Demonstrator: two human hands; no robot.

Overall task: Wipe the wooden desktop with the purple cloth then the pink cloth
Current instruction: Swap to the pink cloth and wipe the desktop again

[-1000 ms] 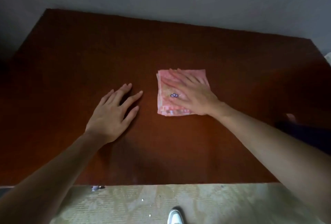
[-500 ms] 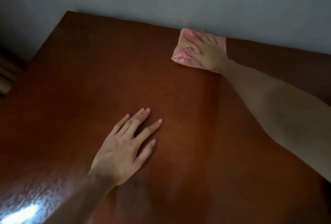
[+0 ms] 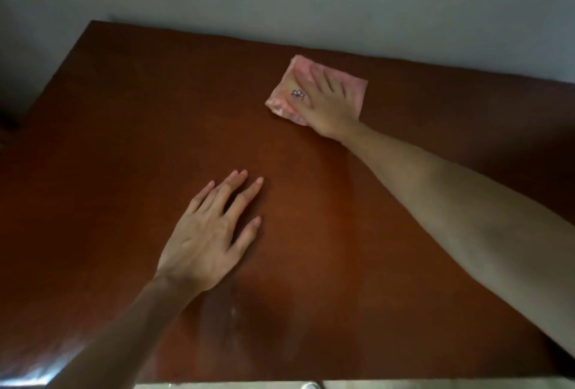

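A folded pink cloth (image 3: pixel 357 90) lies flat on the dark reddish wooden desktop (image 3: pixel 124 140), toward the far edge and right of centre. My right hand (image 3: pixel 323 102) presses down on it with straight, spread fingers and covers most of it; a small ring shows on one finger. My left hand (image 3: pixel 211 230) rests flat on the bare wood near the middle, fingers straight and slightly apart, holding nothing. The purple cloth is not in view.
A plain grey wall (image 3: pixel 311 0) runs right behind the desk's far edge. The desk's left edge drops off into shadow. At the bottom, a strip of pale floor (image 3: pixel 217 385) shows below the near edge.
My right hand pushed the pink cloth from the desk's middle up to the far edge by the wall, then drew it back a little toward me. The left hand stayed flat in place.
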